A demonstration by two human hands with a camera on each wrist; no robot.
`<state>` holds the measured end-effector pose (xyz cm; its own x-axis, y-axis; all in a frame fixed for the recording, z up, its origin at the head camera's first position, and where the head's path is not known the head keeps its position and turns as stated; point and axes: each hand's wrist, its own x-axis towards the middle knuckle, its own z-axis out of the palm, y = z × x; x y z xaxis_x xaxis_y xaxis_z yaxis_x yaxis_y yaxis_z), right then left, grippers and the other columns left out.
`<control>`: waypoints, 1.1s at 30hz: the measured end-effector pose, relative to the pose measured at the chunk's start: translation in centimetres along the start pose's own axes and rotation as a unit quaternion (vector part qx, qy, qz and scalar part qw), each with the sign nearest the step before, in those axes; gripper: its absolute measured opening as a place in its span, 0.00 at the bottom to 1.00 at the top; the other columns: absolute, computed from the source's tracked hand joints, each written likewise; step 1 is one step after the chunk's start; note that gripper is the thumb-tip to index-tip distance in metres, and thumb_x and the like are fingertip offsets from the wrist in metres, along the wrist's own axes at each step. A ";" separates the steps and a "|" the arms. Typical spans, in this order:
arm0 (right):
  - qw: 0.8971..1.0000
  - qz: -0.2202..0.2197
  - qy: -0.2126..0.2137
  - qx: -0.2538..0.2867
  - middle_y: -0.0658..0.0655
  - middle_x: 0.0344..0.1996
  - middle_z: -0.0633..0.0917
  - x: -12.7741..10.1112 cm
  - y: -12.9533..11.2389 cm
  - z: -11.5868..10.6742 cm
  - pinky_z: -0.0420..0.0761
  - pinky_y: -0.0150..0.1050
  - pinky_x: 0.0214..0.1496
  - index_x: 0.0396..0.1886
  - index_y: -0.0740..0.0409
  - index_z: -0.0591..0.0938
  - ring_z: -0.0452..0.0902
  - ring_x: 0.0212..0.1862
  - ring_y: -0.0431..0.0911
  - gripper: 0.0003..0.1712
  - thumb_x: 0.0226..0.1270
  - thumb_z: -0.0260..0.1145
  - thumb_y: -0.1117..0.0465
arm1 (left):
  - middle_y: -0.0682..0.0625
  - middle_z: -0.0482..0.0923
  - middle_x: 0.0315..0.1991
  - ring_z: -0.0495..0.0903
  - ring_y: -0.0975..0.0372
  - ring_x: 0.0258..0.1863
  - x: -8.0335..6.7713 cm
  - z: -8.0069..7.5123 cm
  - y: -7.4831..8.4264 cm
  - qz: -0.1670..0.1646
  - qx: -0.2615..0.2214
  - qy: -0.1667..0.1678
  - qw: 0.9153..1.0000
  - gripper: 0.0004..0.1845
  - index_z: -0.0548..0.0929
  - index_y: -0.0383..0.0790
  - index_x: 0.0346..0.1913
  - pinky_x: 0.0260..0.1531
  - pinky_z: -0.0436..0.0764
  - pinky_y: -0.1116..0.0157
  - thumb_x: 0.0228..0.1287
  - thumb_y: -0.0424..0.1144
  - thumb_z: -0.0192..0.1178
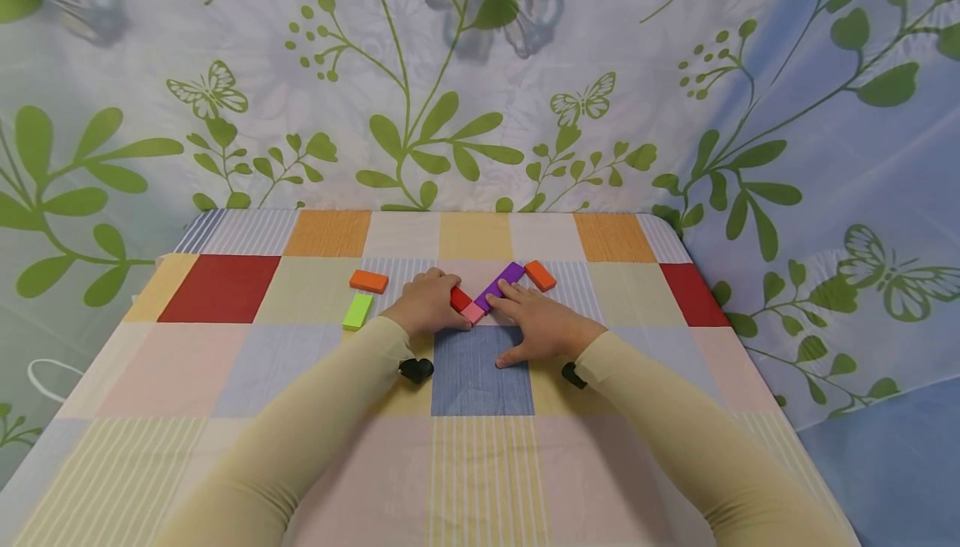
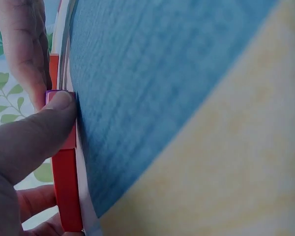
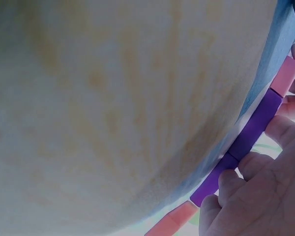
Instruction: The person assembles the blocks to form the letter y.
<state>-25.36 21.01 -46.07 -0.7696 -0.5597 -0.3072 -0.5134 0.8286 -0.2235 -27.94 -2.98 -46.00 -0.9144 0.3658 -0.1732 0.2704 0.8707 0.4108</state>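
On the patchwork cloth, a red block and a pink block form one line, and purple blocks slant away to the back right, making a V. My left hand holds the red and pink blocks, its thumb on the pink block and its fingers behind the red block. Part of the red block is hidden under that hand in the head view. My right hand is spread, its fingertips touching the purple blocks along their outer side, thumb apart from them.
An orange block lies just past the far end of the purple blocks. To the left of the left hand are another orange block and a light green block. A leaf-patterned curtain hangs behind the table.
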 end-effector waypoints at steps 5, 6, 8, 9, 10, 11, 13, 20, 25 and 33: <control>1.000 0.001 0.000 0.003 0.57 0.87 0.47 0.0 0.0 0.0 0.48 0.55 0.87 0.87 0.45 0.54 0.41 0.87 0.56 0.66 0.56 0.74 0.26 | 0.39 0.75 0.67 0.76 0.48 0.57 0.2 0.1 -0.2 0.013 0.007 0.000 1.000 0.45 0.75 0.41 0.74 0.60 0.75 0.49 0.57 0.58 0.77; 1.000 0.002 0.000 0.004 0.57 0.87 0.47 0.0 0.1 0.0 0.48 0.55 0.87 0.87 0.45 0.54 0.41 0.87 0.56 0.67 0.56 0.74 0.26 | 0.39 0.76 0.67 0.76 0.48 0.57 0.3 0.0 -0.3 0.015 0.005 -0.001 1.000 0.45 0.75 0.41 0.74 0.60 0.75 0.49 0.58 0.58 0.77; 1.000 0.003 0.000 0.005 0.57 0.87 0.47 0.0 0.1 0.0 0.48 0.55 0.87 0.87 0.45 0.54 0.41 0.87 0.56 0.67 0.56 0.74 0.26 | 0.40 0.75 0.68 0.76 0.48 0.58 0.4 0.0 -0.5 0.019 -0.001 -0.005 1.000 0.44 0.75 0.41 0.74 0.60 0.76 0.49 0.58 0.57 0.77; 1.000 0.003 0.000 0.007 0.57 0.87 0.47 0.0 0.1 0.0 0.48 0.55 0.87 0.87 0.45 0.54 0.41 0.87 0.56 0.67 0.56 0.75 0.26 | 0.40 0.75 0.68 0.76 0.48 0.58 0.4 -0.1 -0.6 0.021 -0.007 -0.007 1.000 0.43 0.75 0.41 0.74 0.61 0.76 0.49 0.59 0.56 0.77; 1.000 0.003 0.000 0.007 0.57 0.87 0.47 0.1 0.1 0.0 0.48 0.55 0.87 0.87 0.45 0.54 0.41 0.87 0.56 0.67 0.56 0.74 0.26 | 0.40 0.75 0.69 0.76 0.48 0.59 0.4 -0.1 -0.8 0.022 -0.011 -0.008 1.000 0.42 0.75 0.41 0.74 0.61 0.76 0.49 0.60 0.54 0.77; 1.000 0.003 0.000 0.007 0.57 0.87 0.47 0.1 0.1 0.0 0.48 0.55 0.87 0.87 0.45 0.54 0.41 0.87 0.57 0.67 0.56 0.74 0.26 | 0.40 0.75 0.69 0.76 0.48 0.59 0.4 -0.1 -0.9 0.022 -0.018 -0.009 1.000 0.41 0.75 0.42 0.74 0.62 0.77 0.49 0.61 0.52 0.76; 1.000 0.002 0.001 0.007 0.57 0.87 0.47 0.1 0.1 0.0 0.49 0.55 0.87 0.87 0.45 0.54 0.42 0.87 0.57 0.66 0.56 0.74 0.26 | 0.41 0.75 0.69 0.77 0.48 0.61 0.5 -0.2 -1.3 0.023 -0.026 -0.007 0.999 0.38 0.75 0.43 0.74 0.63 0.78 0.49 0.63 0.49 0.75; 1.000 0.003 0.002 0.006 0.57 0.87 0.47 0.0 0.0 -0.2 0.48 0.55 0.87 0.87 0.45 0.55 0.42 0.87 0.57 0.66 0.56 0.74 0.26 | 0.42 0.76 0.71 0.74 0.47 0.69 0.8 -0.3 -2.0 0.020 -0.037 -0.001 0.999 0.33 0.76 0.44 0.74 0.71 0.73 0.46 0.68 0.42 0.71; 1.000 0.002 0.002 0.006 0.57 0.87 0.47 0.0 0.0 -0.1 0.48 0.55 0.87 0.87 0.45 0.54 0.41 0.87 0.57 0.66 0.56 0.74 0.26 | 0.42 0.77 0.70 0.74 0.47 0.71 0.8 -0.5 -1.9 0.025 -0.030 -0.003 0.999 0.32 0.75 0.43 0.75 0.73 0.70 0.44 0.70 0.42 0.69; 1.000 0.003 -0.001 0.002 0.58 0.87 0.48 0.0 -0.1 -0.1 0.49 0.55 0.86 0.87 0.45 0.55 0.42 0.87 0.57 0.66 0.57 0.74 0.26 | 0.42 0.76 0.72 0.74 0.46 0.71 0.8 -0.5 -1.9 0.021 -0.038 -0.004 0.999 0.31 0.73 0.44 0.76 0.74 0.69 0.43 0.73 0.41 0.67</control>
<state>-25.39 20.94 -45.93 -0.7720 -0.5549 -0.3100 -0.5077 0.8317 -0.2247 -29.28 -4.52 -46.50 -0.9001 0.4042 -0.1624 0.2842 0.8274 0.4844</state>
